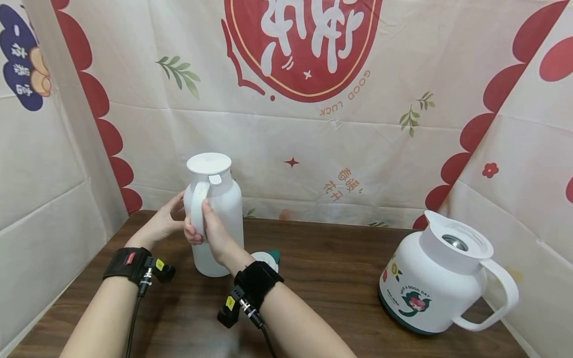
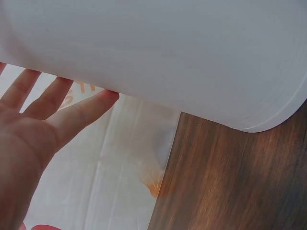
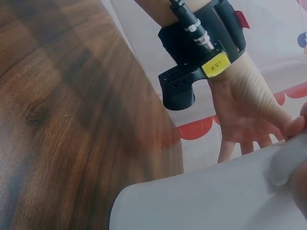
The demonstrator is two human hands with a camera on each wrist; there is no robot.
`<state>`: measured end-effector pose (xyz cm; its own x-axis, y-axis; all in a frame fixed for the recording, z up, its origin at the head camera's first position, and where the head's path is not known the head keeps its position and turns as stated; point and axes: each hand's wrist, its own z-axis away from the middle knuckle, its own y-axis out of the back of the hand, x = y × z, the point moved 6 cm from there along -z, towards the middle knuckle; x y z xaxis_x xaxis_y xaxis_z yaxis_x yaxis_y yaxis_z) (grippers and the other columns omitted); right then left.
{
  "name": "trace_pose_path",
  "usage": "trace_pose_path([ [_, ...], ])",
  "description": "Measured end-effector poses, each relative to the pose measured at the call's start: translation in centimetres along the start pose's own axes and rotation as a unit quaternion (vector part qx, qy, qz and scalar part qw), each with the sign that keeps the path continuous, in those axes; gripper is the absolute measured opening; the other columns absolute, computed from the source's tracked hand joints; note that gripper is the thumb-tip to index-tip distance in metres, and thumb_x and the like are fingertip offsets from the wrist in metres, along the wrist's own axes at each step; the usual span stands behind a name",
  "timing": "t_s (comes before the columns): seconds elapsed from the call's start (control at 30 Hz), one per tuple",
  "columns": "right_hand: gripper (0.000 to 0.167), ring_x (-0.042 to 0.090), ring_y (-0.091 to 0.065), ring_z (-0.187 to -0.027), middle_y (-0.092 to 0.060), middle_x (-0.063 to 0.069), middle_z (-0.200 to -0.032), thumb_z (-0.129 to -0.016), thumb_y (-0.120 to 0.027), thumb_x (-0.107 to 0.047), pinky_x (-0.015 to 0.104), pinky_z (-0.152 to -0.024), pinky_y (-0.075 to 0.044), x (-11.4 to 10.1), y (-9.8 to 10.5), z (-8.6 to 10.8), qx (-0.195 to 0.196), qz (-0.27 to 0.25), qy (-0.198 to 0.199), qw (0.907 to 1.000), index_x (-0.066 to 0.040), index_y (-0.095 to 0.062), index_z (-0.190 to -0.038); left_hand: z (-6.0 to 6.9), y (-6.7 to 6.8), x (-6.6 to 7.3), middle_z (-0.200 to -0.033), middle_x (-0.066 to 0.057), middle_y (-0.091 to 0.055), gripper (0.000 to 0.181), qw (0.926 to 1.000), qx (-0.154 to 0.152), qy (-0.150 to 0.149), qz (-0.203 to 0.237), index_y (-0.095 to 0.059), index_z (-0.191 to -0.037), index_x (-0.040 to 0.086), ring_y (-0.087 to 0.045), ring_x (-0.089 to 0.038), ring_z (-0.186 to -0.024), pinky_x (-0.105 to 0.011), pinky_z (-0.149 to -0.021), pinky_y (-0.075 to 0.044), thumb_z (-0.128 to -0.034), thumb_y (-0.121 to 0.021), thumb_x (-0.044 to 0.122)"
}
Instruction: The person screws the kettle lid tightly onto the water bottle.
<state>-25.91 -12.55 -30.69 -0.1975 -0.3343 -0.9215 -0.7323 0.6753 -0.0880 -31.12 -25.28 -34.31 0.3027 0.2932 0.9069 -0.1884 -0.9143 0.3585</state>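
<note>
A tall white jug [image 1: 224, 214] with a flat lid [image 1: 209, 163] stands upright at the left of the table. My right hand [image 1: 217, 236] grips its handle [image 1: 197, 211], with the fingers curled round and the thumb along the side. My left hand [image 1: 163, 221] is at the jug's left side. In the left wrist view its spread, fairly straight fingers [image 2: 88, 111] touch the white wall of the jug. Part of the left hand is hidden behind the jug in the head view. Whether the jug's base rests on the table, I cannot tell.
A squat white thermos jug [image 1: 429, 283] with a printed flower picture stands at the right, its metal-lined mouth uncovered. Behind my right wrist a round white piece with a dark green part [image 1: 267, 259] is partly hidden. Printed cloth [image 1: 286, 134] walls in the wooden table [image 1: 331, 268].
</note>
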Motion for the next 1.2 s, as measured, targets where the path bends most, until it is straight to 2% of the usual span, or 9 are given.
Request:
trace_pose_path([
  [0.27,0.069,0.014,-0.027,-0.046,-0.029,0.000,-0.054,-0.101,-0.004,-0.051,0.024,-0.047,-0.026,0.04,-0.18,-0.11,0.003,-0.002,0.007,1.0000,0.001,-0.031,-0.066,0.01,0.14,-0.26,-0.154,-0.018,-0.019,0.094,0.9999,-0.012,0.009,0.008,-0.012,-0.154,0.019,-0.014,-0.046,-0.138,-0.073,-0.098,-0.016,-0.0826,-0.072,0.017],
  [0.5,0.067,0.019,-0.025,-0.047,-0.029,0.000,-0.053,-0.102,-0.003,-0.049,0.024,-0.047,-0.026,-0.04,-0.49,-0.27,0.004,-0.003,0.015,0.9999,0.001,-0.031,-0.066,-0.27,0.13,-0.60,-0.153,-0.020,-0.020,0.090,0.9992,-0.026,-0.006,0.028,-0.012,-0.154,0.017,-0.016,-0.045,-0.136,-0.072,-0.099,-0.017,-0.0843,-0.068,0.014],
  [0.7,0.068,0.018,-0.027,-0.046,-0.030,0.000,-0.053,-0.102,-0.003,-0.048,0.024,-0.047,-0.027,0.03,-0.42,-0.35,0.007,0.006,0.025,0.9996,0.003,-0.031,-0.067,-0.41,0.06,-0.76,-0.153,-0.019,-0.019,0.091,0.9990,-0.028,-0.001,0.035,-0.011,-0.154,0.019,-0.016,-0.044,-0.136,-0.071,-0.099,-0.018,-0.0844,-0.069,0.014],
  [0.87,0.068,0.017,-0.027,-0.046,-0.029,0.000,-0.053,-0.102,-0.002,-0.047,0.025,-0.047,-0.027,0.13,-0.51,-0.45,0.001,0.009,0.035,0.9994,0.003,-0.031,-0.067,-0.32,0.16,-0.73,-0.152,-0.021,-0.018,0.093,0.9989,-0.028,0.003,0.037,-0.009,-0.154,0.016,-0.020,-0.044,-0.132,-0.069,-0.099,-0.022,-0.0842,-0.069,0.012],
  [1.2,0.067,0.013,-0.029,-0.046,-0.030,0.000,-0.054,-0.102,-0.001,-0.047,0.024,-0.048,-0.027,0.15,-0.36,-0.38,0.005,0.014,0.038,0.9992,0.002,-0.031,-0.067,-0.25,0.12,-0.55,-0.153,-0.024,-0.015,0.095,0.9992,-0.029,0.014,0.025,-0.006,-0.155,0.015,-0.015,-0.045,-0.135,-0.073,-0.098,-0.017,-0.0842,-0.069,0.014],
])
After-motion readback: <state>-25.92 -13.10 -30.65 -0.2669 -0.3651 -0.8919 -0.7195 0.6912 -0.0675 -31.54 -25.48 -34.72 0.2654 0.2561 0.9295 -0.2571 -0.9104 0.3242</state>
